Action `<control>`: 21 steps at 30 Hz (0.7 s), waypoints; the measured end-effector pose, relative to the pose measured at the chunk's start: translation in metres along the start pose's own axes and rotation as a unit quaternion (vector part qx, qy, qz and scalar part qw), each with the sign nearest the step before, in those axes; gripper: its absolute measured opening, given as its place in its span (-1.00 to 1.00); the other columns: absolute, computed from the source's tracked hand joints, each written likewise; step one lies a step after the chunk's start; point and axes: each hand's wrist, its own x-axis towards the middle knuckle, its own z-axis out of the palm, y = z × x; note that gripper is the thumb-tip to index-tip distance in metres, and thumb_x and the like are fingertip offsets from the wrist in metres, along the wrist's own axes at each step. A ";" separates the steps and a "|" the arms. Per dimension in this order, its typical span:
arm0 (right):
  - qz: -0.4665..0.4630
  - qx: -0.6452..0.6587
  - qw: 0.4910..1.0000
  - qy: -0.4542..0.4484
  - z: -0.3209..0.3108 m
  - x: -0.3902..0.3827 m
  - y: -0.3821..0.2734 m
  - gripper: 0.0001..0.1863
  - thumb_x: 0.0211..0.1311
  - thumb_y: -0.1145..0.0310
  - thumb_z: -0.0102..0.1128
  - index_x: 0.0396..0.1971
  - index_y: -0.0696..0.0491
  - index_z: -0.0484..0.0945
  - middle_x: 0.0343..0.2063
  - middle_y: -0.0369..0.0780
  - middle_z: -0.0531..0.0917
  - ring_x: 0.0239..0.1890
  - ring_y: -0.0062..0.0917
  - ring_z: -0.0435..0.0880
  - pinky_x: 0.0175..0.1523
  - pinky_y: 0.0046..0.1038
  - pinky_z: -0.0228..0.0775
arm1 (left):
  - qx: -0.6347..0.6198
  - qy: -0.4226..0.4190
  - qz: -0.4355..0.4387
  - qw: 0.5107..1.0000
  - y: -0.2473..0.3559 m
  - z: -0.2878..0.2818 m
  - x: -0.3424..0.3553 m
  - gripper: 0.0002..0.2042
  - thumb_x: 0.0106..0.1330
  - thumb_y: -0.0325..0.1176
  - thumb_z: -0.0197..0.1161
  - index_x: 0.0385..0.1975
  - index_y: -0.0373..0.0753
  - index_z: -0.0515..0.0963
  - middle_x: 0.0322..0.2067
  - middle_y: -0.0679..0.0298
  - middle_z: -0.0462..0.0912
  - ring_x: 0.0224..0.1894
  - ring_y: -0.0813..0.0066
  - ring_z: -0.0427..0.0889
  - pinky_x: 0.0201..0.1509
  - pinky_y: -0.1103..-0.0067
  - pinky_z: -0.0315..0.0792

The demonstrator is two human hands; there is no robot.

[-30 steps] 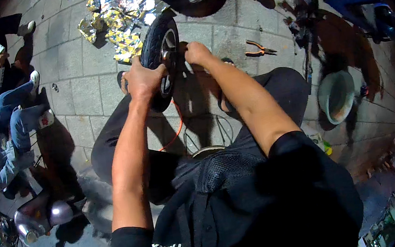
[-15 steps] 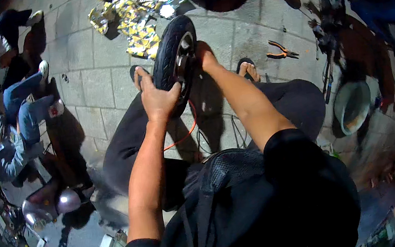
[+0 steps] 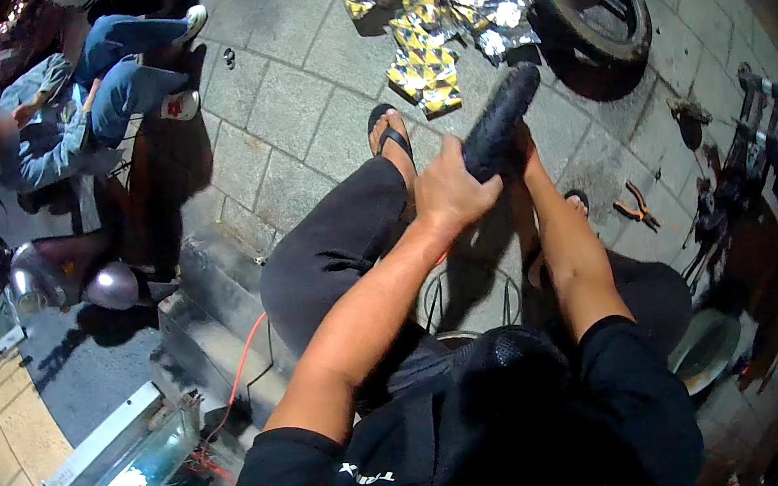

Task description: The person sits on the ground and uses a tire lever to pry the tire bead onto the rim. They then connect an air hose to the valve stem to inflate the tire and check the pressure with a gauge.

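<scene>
My left hand (image 3: 456, 189) grips the near side of a black small wheel (image 3: 503, 111), seen almost edge-on over my lap, with its top leaning right. Its hub is hidden from this angle. Against the wheel's far side rests my right hand (image 3: 523, 150), its fingers hidden behind the tyre. Orange-and-black pliers (image 3: 636, 208) lie on the paving right of my foot. An orange hose (image 3: 245, 355) runs near my left leg, and dark cables (image 3: 475, 290) loop on the ground below the wheel.
Crumpled yellow-and-silver foil (image 3: 424, 69) and a larger tyre (image 3: 627, 40) lie ahead. A person in blue (image 3: 40, 133) sits left, by a purple metallic object (image 3: 112, 287). Bike parts (image 3: 751, 132) and a pale green basin (image 3: 706, 343) are right; a step (image 3: 203, 299) is beside me.
My view has swung left, so the scene sits further right. The wheel has turned nearly edge-on and leans more rightward, with both hands still at it; its hub is out of sight.
</scene>
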 end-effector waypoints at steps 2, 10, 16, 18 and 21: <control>-0.219 -0.498 0.837 -0.054 -0.022 0.002 -0.004 -0.58 0.39 0.19 0.27 0.13 0.10 0.57 0.04 -0.15 0.70 0.01 -0.28 0.65 0.19 -0.22 0.52 | -0.049 -0.044 -0.024 0.998 0.001 -0.002 -0.006 -0.35 0.03 -0.01 0.52 -0.01 -0.30 0.42 -0.29 -0.15 0.75 -0.17 -0.18 0.77 -0.02 0.10 0.61; -0.145 -0.472 0.868 0.044 -0.048 -0.004 -0.007 -0.58 0.34 0.21 0.31 0.12 0.08 0.60 0.00 -0.17 0.74 -0.01 -0.31 0.69 0.11 -0.22 0.54 | -0.069 -0.039 -0.016 0.997 -0.007 -0.005 0.003 -0.35 0.04 -0.04 0.51 -0.01 -0.34 0.39 -0.32 -0.18 0.73 -0.21 -0.26 0.74 -0.05 0.08 0.60; -0.135 -0.496 0.856 0.059 -0.027 -0.006 -0.022 -0.59 0.36 0.21 0.29 0.11 0.09 0.62 -0.05 -0.19 0.74 -0.07 -0.34 0.69 0.04 -0.24 0.54 | -0.098 -0.024 -0.012 0.995 0.008 0.005 0.000 -0.36 0.05 -0.10 0.49 0.02 -0.35 0.35 -0.31 -0.19 0.73 -0.22 -0.27 0.75 -0.07 0.05 0.60; -0.125 -0.500 0.855 0.057 -0.021 -0.010 -0.020 -0.60 0.36 0.21 0.29 0.11 0.09 0.62 -0.07 -0.20 0.74 -0.09 -0.35 0.69 0.02 -0.25 0.54 | -0.103 -0.028 -0.020 0.994 0.008 -0.005 0.000 -0.37 0.06 -0.11 0.48 0.02 -0.34 0.36 -0.31 -0.19 0.73 -0.22 -0.27 0.74 -0.08 0.05 0.60; -0.113 -0.507 0.853 0.061 -0.024 -0.023 -0.025 -0.61 0.37 0.21 0.28 0.10 0.09 0.63 -0.09 -0.21 0.74 -0.12 -0.36 0.69 -0.02 -0.26 0.55 | -0.103 -0.037 -0.020 0.994 0.010 -0.006 -0.013 -0.38 0.08 -0.10 0.46 0.03 -0.33 0.36 -0.33 -0.17 0.73 -0.24 -0.24 0.75 -0.11 0.05 0.60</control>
